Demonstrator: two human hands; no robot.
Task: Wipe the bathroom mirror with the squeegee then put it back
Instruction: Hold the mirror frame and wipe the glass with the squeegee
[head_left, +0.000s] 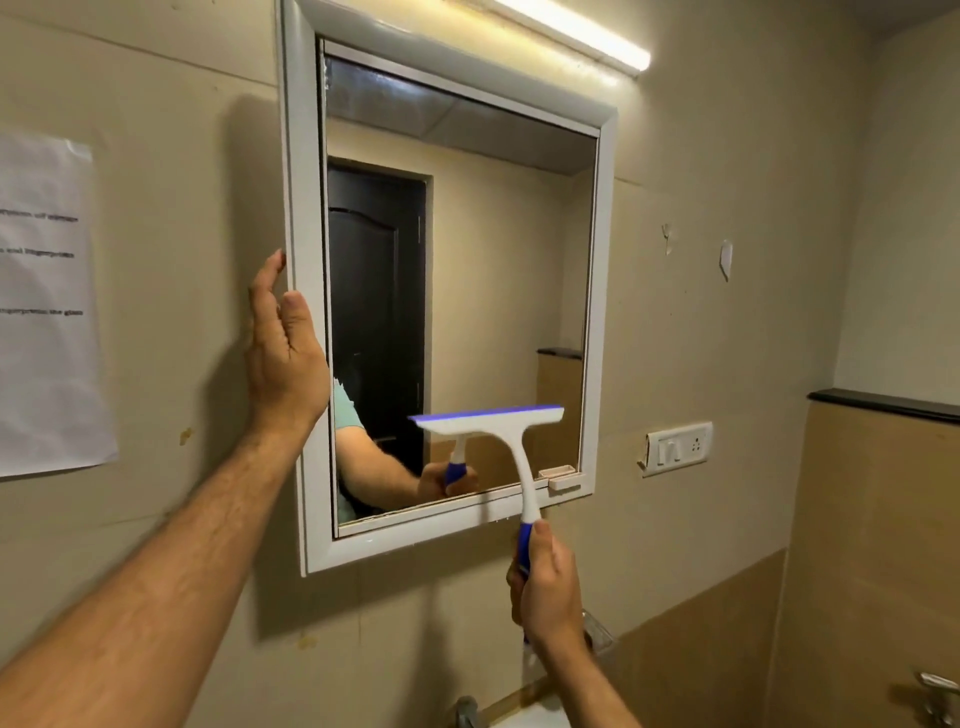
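Nearest the camera, two bare forearms reach up toward the wall. Low on the right side, the right hand (545, 587) is curled tightly around the blue grip of the squeegee (498, 441), whose white neck rises past the bottom edge of the frame to a white head with a blue rubber blade lying roughly level against the lower part of the glass. Further up and to the left, the left hand (283, 353) is open, its fingers extended upward and the thumb resting on the front of the white frame, steadying the left edge of the mirror (467, 260). A small white latch (563, 484) sits at the frame's lower right corner, just beside the squeegee's neck. Reflected in the glass are a dark door, a forearm with a light green sleeve, and the squeegee's own double. On the beige wall behind, a printed paper sheet (47, 312) hangs well left of the mirror, a white switch plate (675, 448) sits to the right, and a lit tube light (571, 31) runs above the frame.
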